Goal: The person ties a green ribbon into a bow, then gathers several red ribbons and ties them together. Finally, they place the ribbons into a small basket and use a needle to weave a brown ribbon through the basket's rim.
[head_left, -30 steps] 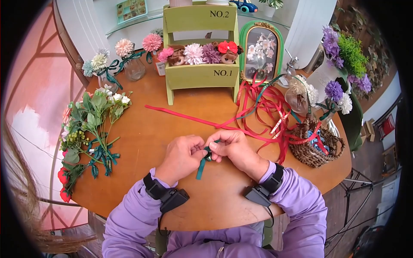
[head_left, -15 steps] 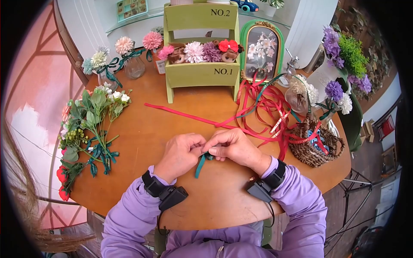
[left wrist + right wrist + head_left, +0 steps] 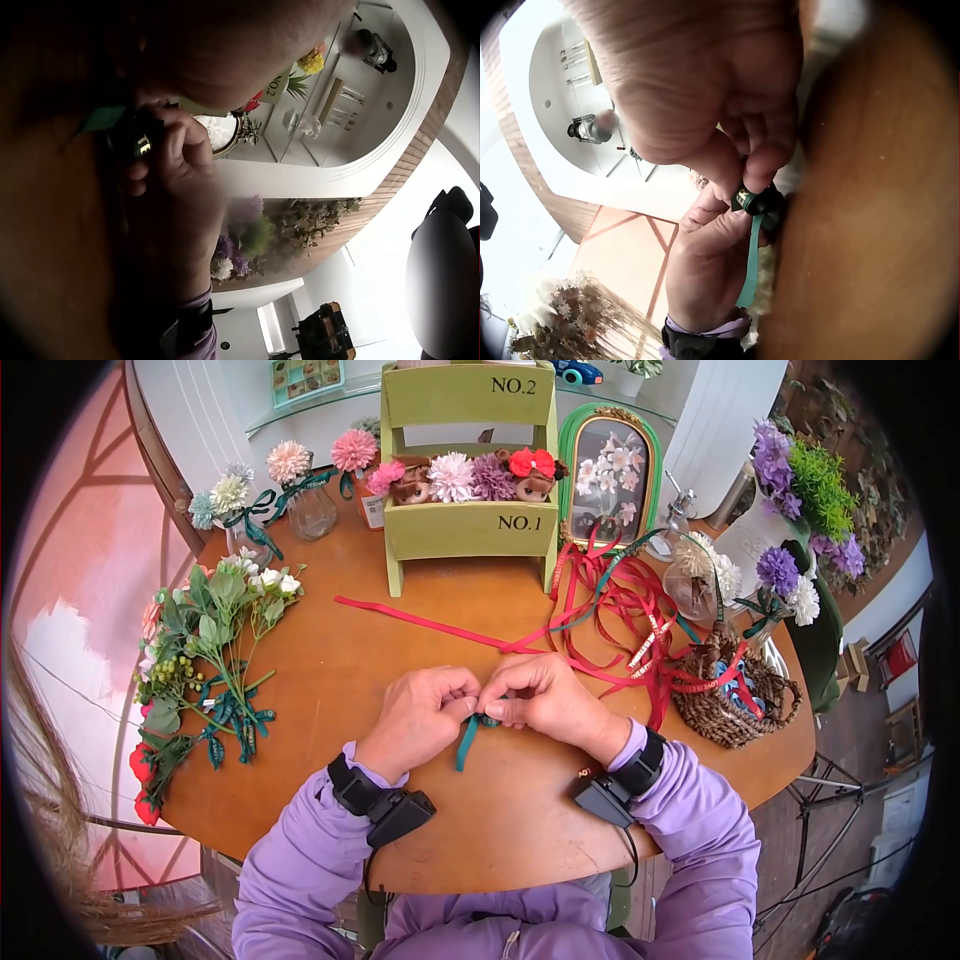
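Observation:
Over the front middle of the table, my left hand (image 3: 425, 712) and right hand (image 3: 545, 703) meet fingertip to fingertip. Between them they pinch a dark green ribbon (image 3: 465, 744), and one loose tail hangs below the left fingers. The right wrist view shows the ribbon (image 3: 751, 262) bunched into a small looped knot with gold lettering, its lighter tail hanging straight. There my right thumb and index finger grip the bunch from above, while the left fingers hold it from the other side. Fingers cover much of the knot.
Tangled red ribbon (image 3: 640, 630) trails across the table toward a wicker basket (image 3: 738, 695) at right. Artificial flowers (image 3: 215, 630) with green bows lie at left. Behind stand a green wooden shelf (image 3: 470, 545), a framed flower picture (image 3: 608, 475) and glass vases (image 3: 312, 515).
My right fingers have come down over the green knot, which shows less now. Both hands stay in nearly the same spot, and the ribbon tail still hangs.

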Demonstrator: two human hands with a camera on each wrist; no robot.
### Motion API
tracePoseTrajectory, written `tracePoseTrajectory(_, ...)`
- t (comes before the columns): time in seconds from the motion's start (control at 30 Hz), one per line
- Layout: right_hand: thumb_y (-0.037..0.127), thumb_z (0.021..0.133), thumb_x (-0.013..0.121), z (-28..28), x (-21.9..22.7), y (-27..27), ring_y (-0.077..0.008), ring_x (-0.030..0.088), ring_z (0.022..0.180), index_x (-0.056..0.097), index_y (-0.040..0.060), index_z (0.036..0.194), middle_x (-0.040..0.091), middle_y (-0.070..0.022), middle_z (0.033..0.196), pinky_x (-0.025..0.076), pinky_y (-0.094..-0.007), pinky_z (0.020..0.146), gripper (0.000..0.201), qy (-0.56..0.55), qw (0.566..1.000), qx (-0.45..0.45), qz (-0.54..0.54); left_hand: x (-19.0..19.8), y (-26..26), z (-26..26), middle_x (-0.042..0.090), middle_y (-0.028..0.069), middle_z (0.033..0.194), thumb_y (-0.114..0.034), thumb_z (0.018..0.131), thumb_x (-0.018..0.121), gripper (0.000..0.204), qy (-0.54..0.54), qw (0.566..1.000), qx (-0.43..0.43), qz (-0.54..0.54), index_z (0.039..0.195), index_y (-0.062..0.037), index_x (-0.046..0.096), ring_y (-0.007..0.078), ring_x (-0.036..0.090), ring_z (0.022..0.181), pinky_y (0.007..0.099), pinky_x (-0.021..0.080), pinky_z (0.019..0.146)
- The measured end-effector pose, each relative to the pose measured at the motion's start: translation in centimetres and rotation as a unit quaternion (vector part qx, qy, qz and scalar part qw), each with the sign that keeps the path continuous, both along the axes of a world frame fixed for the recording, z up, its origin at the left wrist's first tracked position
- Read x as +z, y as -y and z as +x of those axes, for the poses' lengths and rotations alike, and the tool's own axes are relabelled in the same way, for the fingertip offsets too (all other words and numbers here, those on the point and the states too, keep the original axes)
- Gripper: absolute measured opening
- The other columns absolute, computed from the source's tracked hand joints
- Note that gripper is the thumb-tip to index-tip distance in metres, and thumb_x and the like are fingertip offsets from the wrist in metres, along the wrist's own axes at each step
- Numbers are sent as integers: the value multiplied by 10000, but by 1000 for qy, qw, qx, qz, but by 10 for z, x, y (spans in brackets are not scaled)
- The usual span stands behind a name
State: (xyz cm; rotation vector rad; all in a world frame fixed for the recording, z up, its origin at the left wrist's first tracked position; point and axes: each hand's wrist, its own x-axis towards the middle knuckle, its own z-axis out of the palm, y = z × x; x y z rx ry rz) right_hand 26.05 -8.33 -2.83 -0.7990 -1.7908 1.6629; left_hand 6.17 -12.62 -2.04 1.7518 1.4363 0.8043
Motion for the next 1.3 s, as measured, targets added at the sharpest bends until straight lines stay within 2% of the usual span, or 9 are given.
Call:
tracePoseTrajectory(0.07,-39,775,680,-1,5,2,-114,595,645,689,-28,888,609,-48,728,470,-270,573,114,38,992,-22,117,-2,-1,-1,631,20,717,-69,835,670,57,7,1000,-2,1,863,-20,658,78,562,653,259,460,615)
tracePoseTrajectory(0.13,-43,757,666,-3,2,3,-123,598,639,684,-25,874,617,-61,725,474,-282,574,120,45,993,-39,105,-2,0,0,623,11,710,-64,834,672,54,14,1000,-5,2,860,-19,657,71,549,649,254,452,611)
tracePoseTrajectory(0.23,-44,737,640,-4,9,3,-156,619,637,675,-15,851,638,-95,732,490,-308,583,123,81,990,-63,98,1,1,3,620,95,714,-77,793,673,70,21,1000,4,12,848,-35,660,202,573,611,339,452,581)
tracePoseTrajectory(0.37,-16,739,634,-8,12,6,-259,663,665,665,-13,846,656,-170,769,522,-360,616,112,126,966,-105,201,1,2,3,595,35,701,-63,809,684,54,25,999,2,20,842,-29,657,126,527,620,291,432,583)
tracePoseTrajectory(0.47,-31,781,654,-11,-1,3,-155,629,594,653,-33,852,634,-116,704,507,-304,556,71,106,933,-141,314,5,3,3,583,-21,709,-39,834,669,27,31,1000,-2,-1,834,-17,653,63,502,648,248,426,596)
tracePoseTrajectory(0.57,-13,795,664,-12,-14,-3,-175,638,576,652,-40,865,619,-133,699,508,-317,530,75,89,880,-151,441,-7,-4,-4,593,-13,738,-18,848,636,18,65,997,-18,-37,857,-5,646,65,527,670,242,442,608)
tracePoseTrajectory(0.77,-5,852,653,-12,-10,3,-132,616,535,647,-37,870,617,-100,715,493,-282,483,38,84,945,-151,279,-10,-7,-2,628,28,764,13,856,597,91,168,985,-5,-44,943,10,623,88,587,680,242,478,614)
tracePoseTrajectory(1.0,-7,865,649,-12,-6,5,-120,614,544,643,-48,880,610,-87,732,502,-270,490,44,80,945,-131,290,-16,-8,-3,626,19,748,14,892,589,45,124,992,-8,-22,915,5,627,63,569,645,210,468,578)
tracePoseTrajectory(1.3,4,896,630,-14,3,8,-94,616,572,632,-47,864,653,-65,720,518,-246,502,60,84,982,-150,72,-9,-5,-2,629,25,713,-6,894,573,69,149,988,12,-40,861,11,632,65,577,617,211,471,552)
